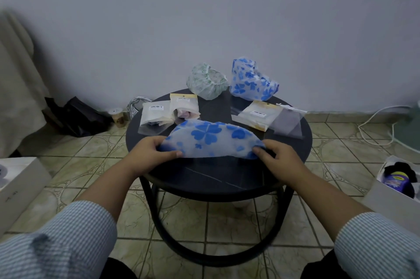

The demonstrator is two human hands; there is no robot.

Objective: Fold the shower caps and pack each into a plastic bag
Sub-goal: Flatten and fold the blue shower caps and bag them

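Observation:
A blue-flowered shower cap lies folded into a half-moon on the round dark table. My left hand pinches its left corner and my right hand pinches its right corner. Behind it, a green-patterned shower cap and a second blue-flowered cap sit crumpled at the table's far edge. Two filled plastic bags lie at the left. At the right lie a labelled bag and a clear bag.
The table stands against a grey wall on a tiled floor. A white box sits at the left and another box with dark items at the right. A black bag and a white cable lie by the wall.

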